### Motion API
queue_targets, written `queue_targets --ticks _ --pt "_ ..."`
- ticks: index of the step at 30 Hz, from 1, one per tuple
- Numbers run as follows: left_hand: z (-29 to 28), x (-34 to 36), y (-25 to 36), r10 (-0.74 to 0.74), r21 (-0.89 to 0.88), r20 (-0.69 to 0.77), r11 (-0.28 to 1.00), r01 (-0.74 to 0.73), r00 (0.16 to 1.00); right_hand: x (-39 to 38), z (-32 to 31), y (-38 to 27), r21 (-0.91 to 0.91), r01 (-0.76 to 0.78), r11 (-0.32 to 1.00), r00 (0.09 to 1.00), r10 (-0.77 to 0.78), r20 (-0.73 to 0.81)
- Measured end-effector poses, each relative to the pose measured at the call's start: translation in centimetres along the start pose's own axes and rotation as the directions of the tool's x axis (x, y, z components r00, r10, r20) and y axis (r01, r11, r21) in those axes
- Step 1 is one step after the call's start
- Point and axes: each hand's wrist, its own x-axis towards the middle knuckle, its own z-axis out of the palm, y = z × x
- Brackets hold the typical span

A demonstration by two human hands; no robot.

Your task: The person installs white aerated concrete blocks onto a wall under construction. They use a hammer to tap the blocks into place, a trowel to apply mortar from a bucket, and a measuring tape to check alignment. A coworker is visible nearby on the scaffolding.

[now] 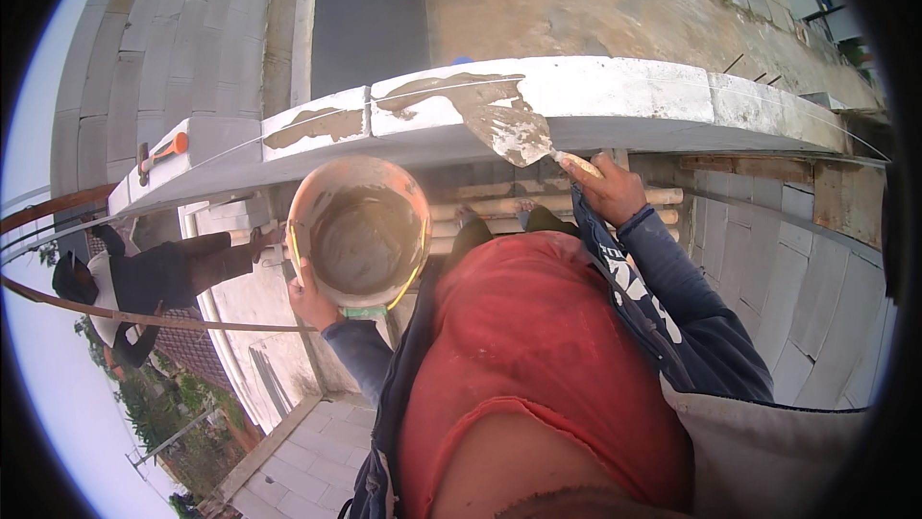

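My right hand is closed round the handle of a mortar-smeared trowel. The trowel's blade rests against the near top edge of a white block wall, by a patch of wet grey mortar. With my left hand I grip the side of an orange bucket, which hangs tilted toward me, close to the wall's near face. Grey mortar coats its inside, and its yellow handle hangs down on the right. A second mortar patch lies farther left on the wall.
A thin string runs along the wall top. An orange-handled hammer lies at its left end. Bamboo poles pass near my feet. Another person stands at the far left, beside a long wooden pole.
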Motion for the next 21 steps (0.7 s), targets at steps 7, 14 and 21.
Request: queue_targets --ticks 7,14,21 --pt "1.2 -2.0 4.8 0.044 -0.010 0.015 0.999 -0.044 0.999 4.3 -2.9 -3.3 0.213 0.249 0.945 0.964 -0.264 0.043" --pt "1.3 -3.8 8.7 0.090 -0.038 0.030 0.995 -0.089 0.995 10.9 3.9 -15.8 0.271 0.342 0.900 0.759 -0.434 0.485" --pt "0.6 -6.7 9.8 0.156 -0.051 0.012 0.987 -0.156 0.988 11.0 4.0 -20.6 0.461 0.239 0.855 0.555 -0.509 0.658"
